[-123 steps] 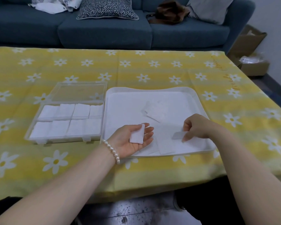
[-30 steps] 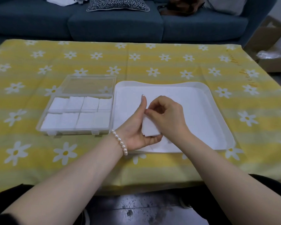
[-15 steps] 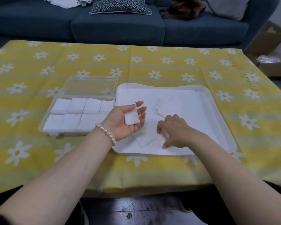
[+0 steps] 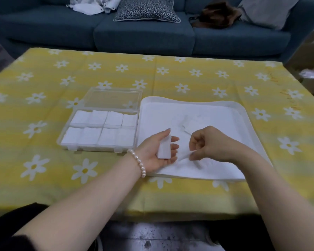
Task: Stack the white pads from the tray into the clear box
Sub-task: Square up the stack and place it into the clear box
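Observation:
My left hand (image 4: 157, 153) lies palm up over the near left corner of the white tray (image 4: 248, 122) and holds a small stack of white pads (image 4: 163, 149). My right hand (image 4: 209, 144) hovers over the tray's near middle, its fingers pinched on a thin white pad (image 4: 185, 154) that it lifts off the tray. A few loose pads (image 4: 188, 126) lie further back in the tray. The clear box (image 4: 64, 137) stands left of the tray, lid open flat behind it, its compartments filled with pads.
The table carries a yellow cloth with white daisies (image 4: 188, 75). A blue sofa (image 4: 143, 33) with cushions and clothes runs along the far side. Cardboard boxes (image 4: 312, 82) stand at the far right.
My right hand has closed on a pad in the tray and raised it a little. My left hand still holds its stack and has shifted slightly toward the tray's near edge.

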Motion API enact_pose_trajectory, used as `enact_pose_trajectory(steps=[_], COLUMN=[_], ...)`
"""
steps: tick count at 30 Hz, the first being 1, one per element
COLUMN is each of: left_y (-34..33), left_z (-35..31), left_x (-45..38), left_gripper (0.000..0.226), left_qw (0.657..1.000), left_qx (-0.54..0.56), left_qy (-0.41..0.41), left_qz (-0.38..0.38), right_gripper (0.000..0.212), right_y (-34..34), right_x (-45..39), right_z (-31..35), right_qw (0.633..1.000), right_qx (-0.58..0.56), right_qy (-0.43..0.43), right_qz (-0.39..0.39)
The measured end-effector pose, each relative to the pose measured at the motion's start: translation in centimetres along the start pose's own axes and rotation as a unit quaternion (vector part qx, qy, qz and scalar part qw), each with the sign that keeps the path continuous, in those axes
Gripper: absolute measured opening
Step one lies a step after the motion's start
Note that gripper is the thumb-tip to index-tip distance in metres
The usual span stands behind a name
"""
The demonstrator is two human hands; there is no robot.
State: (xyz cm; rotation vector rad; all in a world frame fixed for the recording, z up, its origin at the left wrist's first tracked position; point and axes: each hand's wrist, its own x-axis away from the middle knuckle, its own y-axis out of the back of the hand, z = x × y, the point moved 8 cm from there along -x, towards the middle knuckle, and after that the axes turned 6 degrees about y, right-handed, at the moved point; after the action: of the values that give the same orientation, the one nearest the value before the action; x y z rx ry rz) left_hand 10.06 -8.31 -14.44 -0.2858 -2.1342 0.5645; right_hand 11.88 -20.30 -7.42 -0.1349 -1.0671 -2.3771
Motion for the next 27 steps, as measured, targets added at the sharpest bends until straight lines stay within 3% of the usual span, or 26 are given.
enact_pose_trajectory(steps=[5, 8, 11, 14, 17, 22, 27], left_y=[-1.7, -1.9, -2.1, -2.1, -2.4, -2.1, -1.5], left_z=[1.4, 1.0, 0.5, -0.3, -0.9, -0.9, -0.6], left_x=[0.5, 0.8, 1.0, 1.3, 1.8, 2.0, 1.8], left_gripper=[0.043, 0.031, 0.013, 0.012, 0.037, 0.087, 0.086], left_qw=[0.995, 0.989, 0.993, 0.995, 0.991, 0.986, 0.989], left_qx=[-0.095, -0.141, -0.100, -0.029, 0.017, 0.045, 0.028], left_qy=[0.022, -0.009, -0.025, -0.040, -0.031, -0.010, -0.008], left_qz=[0.034, 0.033, 0.058, 0.083, 0.131, 0.162, 0.146], right_gripper=[0.033, 0.038, 0.043, 0.034, 0.023, 0.020, 0.021], right_y=[-1.1, -0.8, -0.2, 0.5, 0.9, 0.0, -0.6], right_x=[-0.2, -0.4, -0.3, -0.7, -1.0, -1.2, -1.4], right_z=[0.9, 1.3, 1.5, 1.3, 1.2, 2.7, 3.1], right_qw=[0.999, 0.999, 0.987, 0.970, 0.952, 0.958, 0.968], right_qx=[-0.001, -0.038, -0.156, -0.217, -0.253, -0.253, -0.185], right_qy=[0.019, 0.023, 0.014, 0.014, 0.007, 0.024, 0.026], right_qz=[0.029, 0.005, -0.028, -0.112, -0.171, -0.132, -0.170])
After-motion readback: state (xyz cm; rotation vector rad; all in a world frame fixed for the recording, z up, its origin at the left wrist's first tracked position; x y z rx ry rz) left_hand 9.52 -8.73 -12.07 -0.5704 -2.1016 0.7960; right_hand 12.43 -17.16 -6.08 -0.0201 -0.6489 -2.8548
